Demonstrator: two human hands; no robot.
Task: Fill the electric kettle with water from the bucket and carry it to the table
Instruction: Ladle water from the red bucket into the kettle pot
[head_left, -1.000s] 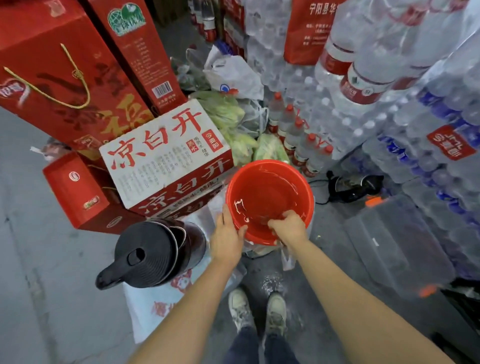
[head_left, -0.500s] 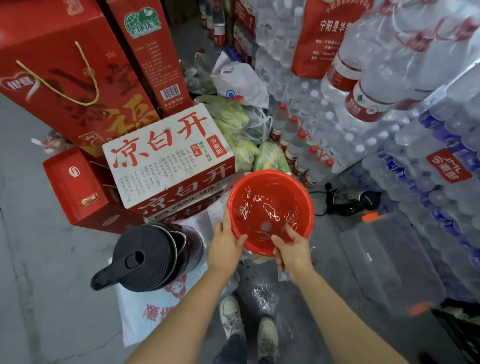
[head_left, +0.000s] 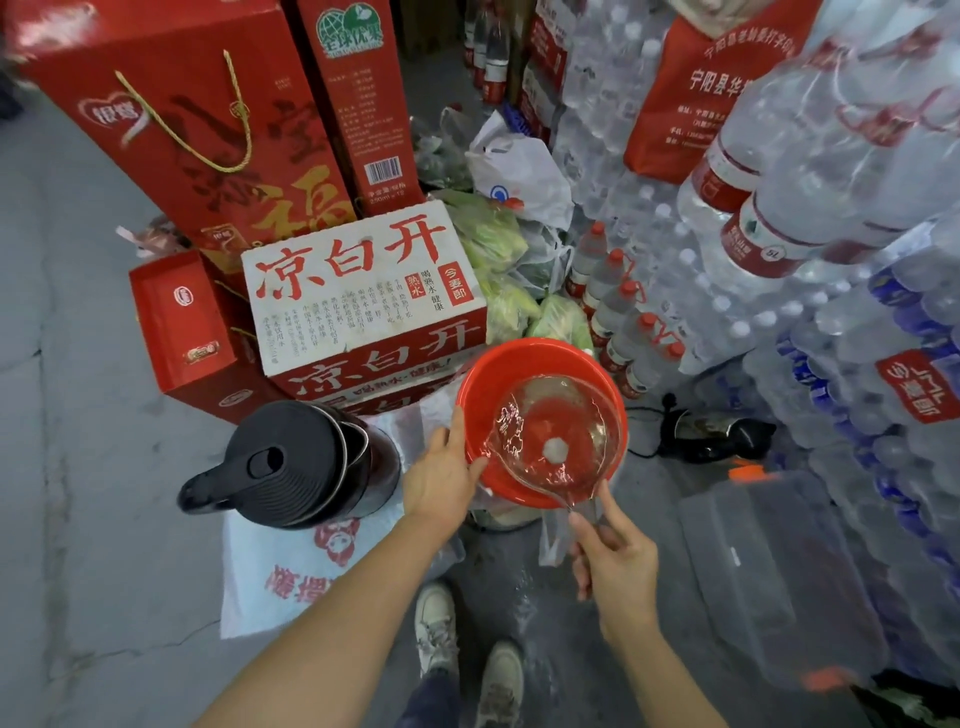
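Observation:
The red bucket (head_left: 498, 364) stands on the floor ahead of my feet with water in it. My left hand (head_left: 441, 467) grips its left rim, thumb over the edge. A clear plastic scoop (head_left: 550, 441) lies tilted in the bucket over the water. My right hand (head_left: 613, 556) pinches the scoop's handle at the near rim. The dark electric kettle (head_left: 296, 462), with a black ribbed lid and its handle pointing left, stands on a white printed bag (head_left: 291, 577) to the left of the bucket, apart from both hands.
A white-and-red carton (head_left: 358, 291) and red gift boxes (head_left: 182, 145) crowd behind the kettle. Stacked packs of bottled water (head_left: 831, 260) wall in the right side. A steel appliance with a black cord (head_left: 717, 431) and a clear lidded bin (head_left: 769, 571) lie on the floor at right.
My right hand has left the bucket's near rim, drawn back toward me, and now holds the clear scoop over the water. My left hand stays on the left rim.

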